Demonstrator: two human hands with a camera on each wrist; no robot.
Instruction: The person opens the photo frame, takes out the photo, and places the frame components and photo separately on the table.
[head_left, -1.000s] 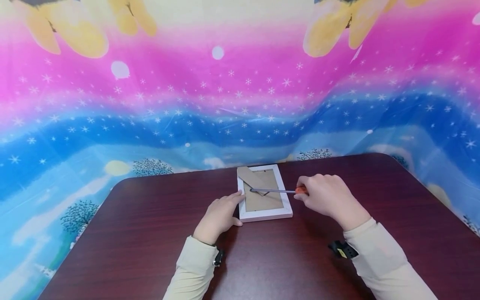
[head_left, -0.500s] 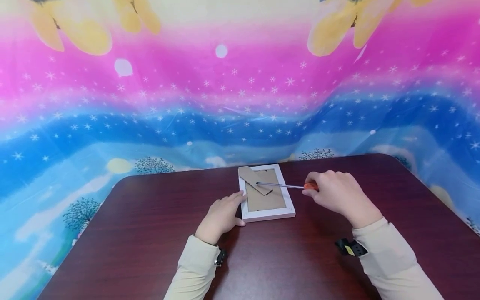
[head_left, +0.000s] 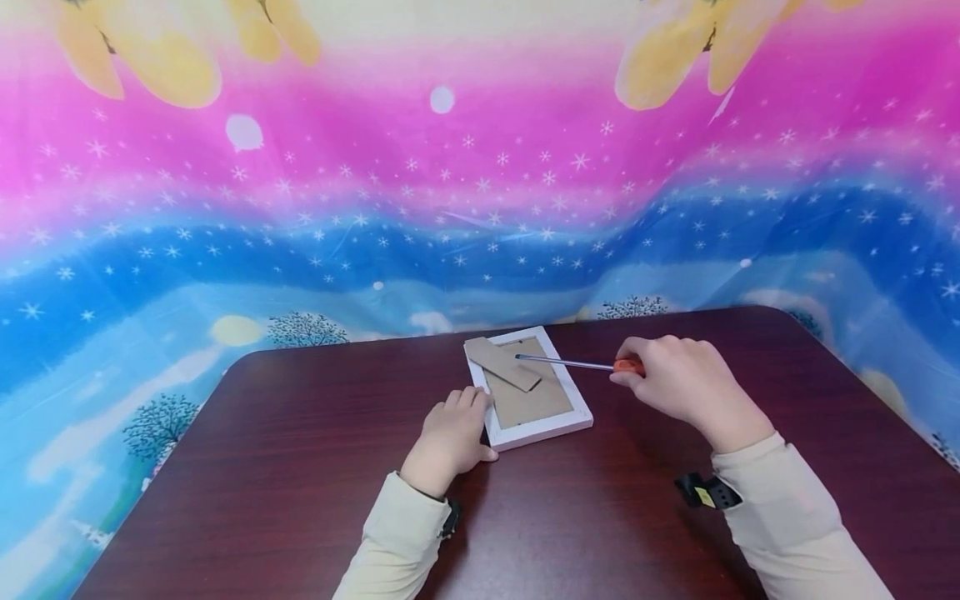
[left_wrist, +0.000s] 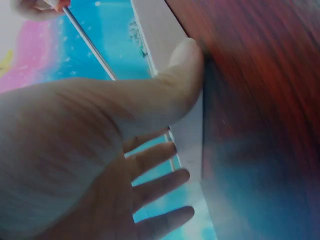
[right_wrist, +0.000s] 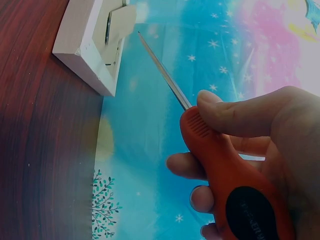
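Observation:
A white picture frame (head_left: pixel 536 431) lies face down on the table, turned slightly, its brown backing board (head_left: pixel 542 404) up. Slantwise across the backing lies its brown easel leg (head_left: pixel 501 364). My left hand (head_left: pixel 450 429) rests against the frame's near left corner, fingers along the left side and thumb at the near edge; in the left wrist view those fingers (left_wrist: pixel 155 159) are fairly straight and spread. My right hand (head_left: pixel 686 383) grips a screwdriver (right_wrist: pixel 227 165) by its orange handle, thumb near the shaft. The shaft points left, its tip over the backing beside the leg.
The dark red-brown wooden table (head_left: pixel 300 467) has a rounded far edge not far behind the frame. A pink and blue printed cloth (head_left: pixel 375 183) with snowflakes hangs behind it. A black strap device (head_left: pixel 707 492) sits at the right wrist.
The frame has turned counterclockwise, its far end shifting left, with my left hand turning along. The screwdriver has moved right and away from me, its tip leaving the left side of the backing.

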